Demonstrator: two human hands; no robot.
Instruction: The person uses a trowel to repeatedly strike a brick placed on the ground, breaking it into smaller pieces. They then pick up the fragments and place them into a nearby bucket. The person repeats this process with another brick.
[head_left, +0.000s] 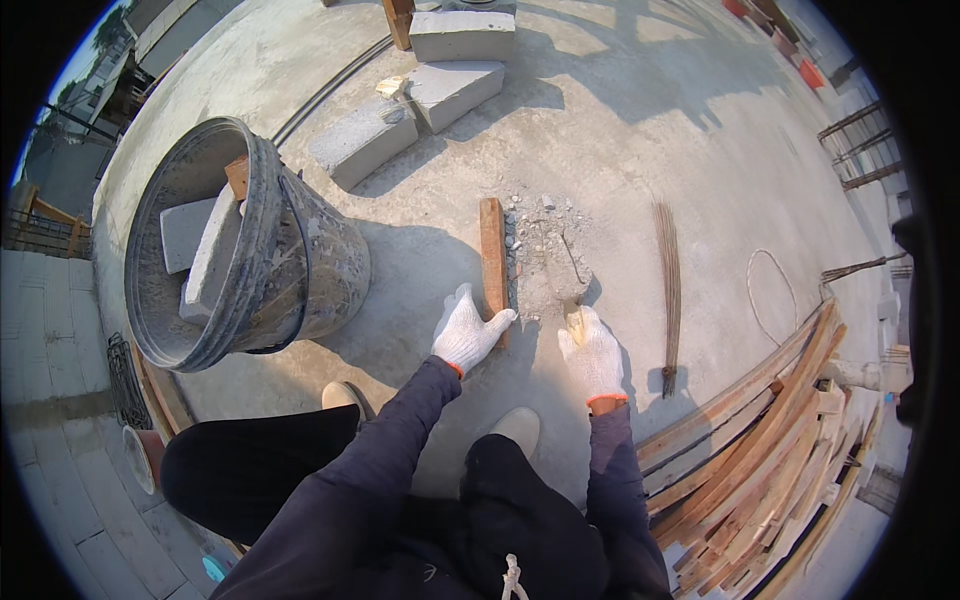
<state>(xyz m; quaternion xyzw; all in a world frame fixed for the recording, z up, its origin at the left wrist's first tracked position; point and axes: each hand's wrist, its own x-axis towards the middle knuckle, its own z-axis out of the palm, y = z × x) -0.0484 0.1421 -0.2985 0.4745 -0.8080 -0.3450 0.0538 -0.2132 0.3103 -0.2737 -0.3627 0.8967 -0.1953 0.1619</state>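
My left hand [468, 332], in a white knit glove with an orange cuff, grips the near end of a short wooden strip [493, 245]. Its thumb lies across the wood and its fingers are on the left side. The strip lies on the concrete along the left edge of a patch of grey rubble [535, 225]. My right hand [592, 355], gloved alike, is closed around the handle of what looks like a dusty trowel [567, 280]. The grey blade points away from me and rests over the rubble. Dust blurs the blade's outline.
A mortar-stained bucket [325, 262] holding block pieces stands at left. Grey blocks [365, 140] lie beyond it. To the right are a bundle of thin rods [667, 290], a wire loop [772, 285] and stacked timber [760, 450]. My shoes [518, 430] are close below my hands.
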